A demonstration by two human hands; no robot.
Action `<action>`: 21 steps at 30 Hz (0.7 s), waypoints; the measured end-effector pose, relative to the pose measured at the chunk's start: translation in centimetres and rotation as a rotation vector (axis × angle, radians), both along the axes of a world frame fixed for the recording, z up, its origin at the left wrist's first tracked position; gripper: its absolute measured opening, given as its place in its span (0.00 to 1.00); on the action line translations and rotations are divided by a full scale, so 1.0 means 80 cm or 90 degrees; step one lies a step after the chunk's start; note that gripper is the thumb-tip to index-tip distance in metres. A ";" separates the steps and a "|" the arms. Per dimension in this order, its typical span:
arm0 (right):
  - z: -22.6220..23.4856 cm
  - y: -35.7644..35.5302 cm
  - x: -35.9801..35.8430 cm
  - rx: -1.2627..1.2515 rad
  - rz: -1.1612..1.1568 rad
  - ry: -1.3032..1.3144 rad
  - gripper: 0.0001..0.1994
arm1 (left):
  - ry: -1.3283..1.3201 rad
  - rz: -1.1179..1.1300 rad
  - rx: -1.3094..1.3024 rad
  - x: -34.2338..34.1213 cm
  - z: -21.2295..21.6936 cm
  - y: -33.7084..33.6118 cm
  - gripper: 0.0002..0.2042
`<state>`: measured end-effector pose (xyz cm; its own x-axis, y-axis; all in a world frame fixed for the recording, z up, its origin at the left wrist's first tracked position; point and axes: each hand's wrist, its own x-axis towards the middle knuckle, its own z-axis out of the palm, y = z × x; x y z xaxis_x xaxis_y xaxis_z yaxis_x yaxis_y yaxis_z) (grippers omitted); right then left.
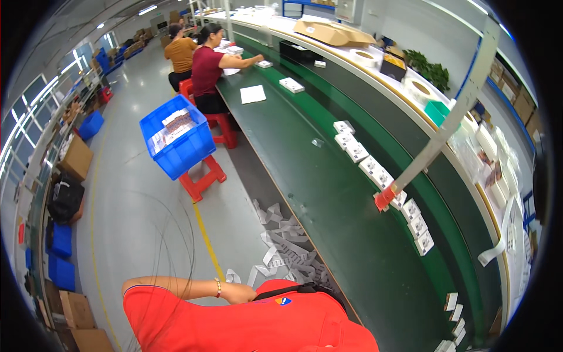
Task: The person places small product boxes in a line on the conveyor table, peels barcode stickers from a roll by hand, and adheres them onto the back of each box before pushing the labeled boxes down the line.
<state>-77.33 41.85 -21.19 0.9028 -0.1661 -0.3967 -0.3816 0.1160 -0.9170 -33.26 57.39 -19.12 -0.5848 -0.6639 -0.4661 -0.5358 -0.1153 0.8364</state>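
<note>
Head view. The left hand [239, 293] lies against the red shirt [246, 322], fingers tucked under the fabric edge, so I cannot tell whether they are open or closed. The right hand is not in the picture.

Nearest the hand, white paper strips [280, 243] lie heaped on the floor beside the green bench [328, 217], probably dropped there as waste.

Small white cartons [375, 170] sit in a row along the bench's far lane, apparently lined up for the next station. A blue crate [176, 139] of packets rests on a red stool [202, 176] within a seated co-worker's [206, 70] reach. Flat brown cardboard boxes [331, 32] and tape rolls [363, 57] lie on the upper shelf.
</note>
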 end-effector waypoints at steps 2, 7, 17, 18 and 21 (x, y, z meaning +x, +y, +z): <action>0.006 0.011 -0.016 0.024 -0.026 -0.013 0.19 | -0.187 -0.105 0.034 -0.023 0.011 -0.030 0.16; 0.014 0.105 -0.103 0.117 -0.226 -0.043 0.19 | -0.158 -0.217 -0.032 -0.086 0.016 -0.109 0.16; 0.027 0.288 -0.342 0.169 -0.449 0.106 0.10 | -0.139 -0.623 -0.008 -0.358 0.000 -0.191 0.12; 0.031 0.295 -0.366 0.141 -0.498 0.130 0.11 | -0.113 -0.684 -0.045 -0.398 0.007 -0.196 0.10; 0.018 0.294 -0.430 0.001 -0.583 0.269 0.12 | -0.109 -0.690 0.008 -0.476 0.035 -0.224 0.06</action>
<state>-111.72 65.41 -19.75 0.2135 -0.7243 -0.6555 -0.4395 0.5280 -0.7266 -71.32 39.48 -16.29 -0.7822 0.1684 -0.5999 -0.4667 0.4795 0.7432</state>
